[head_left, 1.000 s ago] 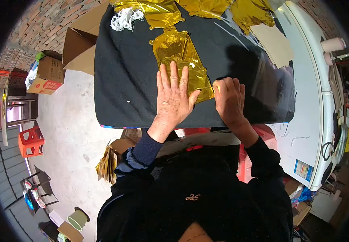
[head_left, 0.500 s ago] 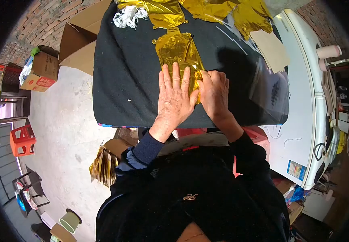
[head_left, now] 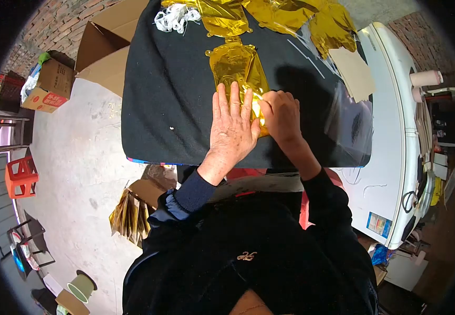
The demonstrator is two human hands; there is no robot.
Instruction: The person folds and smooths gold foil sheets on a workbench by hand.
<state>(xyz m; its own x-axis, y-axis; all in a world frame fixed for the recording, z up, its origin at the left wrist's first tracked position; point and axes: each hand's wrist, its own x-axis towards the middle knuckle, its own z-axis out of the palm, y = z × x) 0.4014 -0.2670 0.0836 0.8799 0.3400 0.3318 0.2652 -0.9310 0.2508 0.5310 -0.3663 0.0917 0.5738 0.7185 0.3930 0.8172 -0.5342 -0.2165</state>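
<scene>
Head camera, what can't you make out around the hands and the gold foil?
Head view:
Near end of the gold foil: covered by the left hand and right hand.
Whether the right fingers pinch the foil: tips curled under, hidden.
Foil pile: cut off by the top edge.
Sticker on the white appliance: too small to read.

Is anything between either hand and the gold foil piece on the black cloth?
Nothing visible. The left hand lies flat on the gold foil piece; the right hand touches it alongside.
</scene>
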